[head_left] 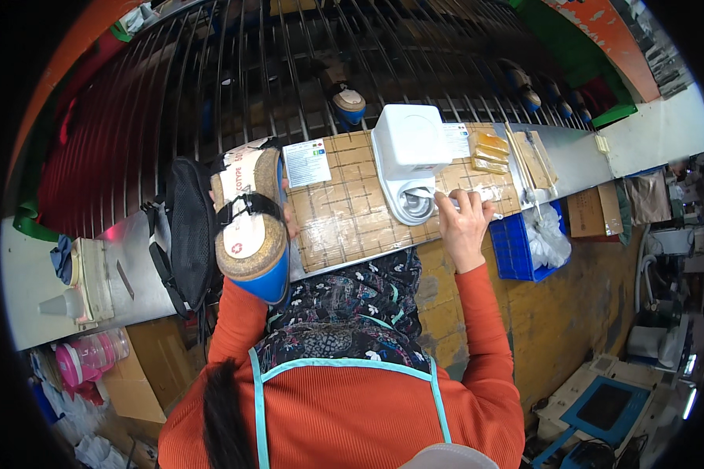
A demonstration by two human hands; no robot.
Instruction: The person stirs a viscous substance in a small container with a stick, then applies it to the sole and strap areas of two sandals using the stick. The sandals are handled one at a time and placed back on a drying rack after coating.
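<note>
At the left of the work surface, my left hand (292, 221) grips a blue shoe last (270, 286) from below and behind. Only some of its fingers show past the last's edge. A cork-coloured insole (230, 258) with a pale printed layer covers the last's upturned bottom, and a black strap (248, 208) crosses it. My right hand (463, 227) is closed on a thin white brush handle, whose tip dips into the round metal-lined cup (416, 205) of a white glue pot (411, 141). The brush's bristles cannot be made out.
Yellowish blocks (490, 153) and thin sticks (519, 156) lie right of the pot on the taped cardboard (336, 219). Behind runs a rack of metal rollers (274, 70) carrying another blue last (350, 105). A black bag (188, 227) sits left; a blue crate (516, 242) hangs low right.
</note>
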